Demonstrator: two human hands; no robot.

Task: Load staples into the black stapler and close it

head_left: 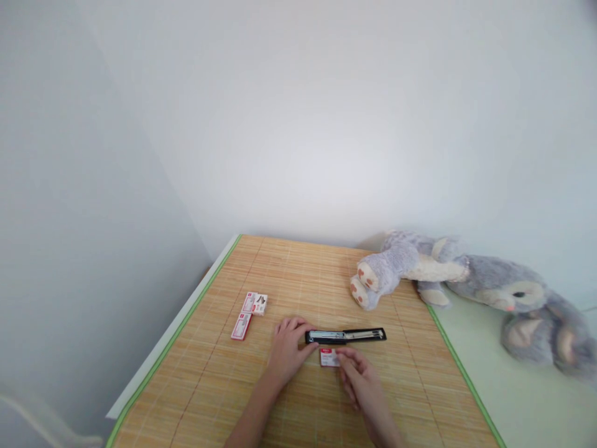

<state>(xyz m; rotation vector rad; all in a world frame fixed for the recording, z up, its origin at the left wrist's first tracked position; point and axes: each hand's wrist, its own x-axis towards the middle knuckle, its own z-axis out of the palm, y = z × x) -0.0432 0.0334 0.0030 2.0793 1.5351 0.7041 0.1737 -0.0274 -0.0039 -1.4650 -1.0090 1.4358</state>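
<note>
Stapler (346,336) lies opened flat, just below frame centre on mat (298,274), tray exposed so staples can drop in. Your right hand (361,379), lower centre, pinches small staple box (329,357) at fingertips, just in front of stapler. Your left hand (290,350) rests fingers together, curled on stapler's left end, likely steadying it. Left of that, two more boxes (249,314) lie spare. Upper right: plush rabbit (466,280) sprawled at mat edge.

Soft, even daylight washes the white wall (326,112) — brightest at centre, dimmer toward nine o'clock — with faint shadows, wide-angle stretching at edges, mild overall softness.
</note>
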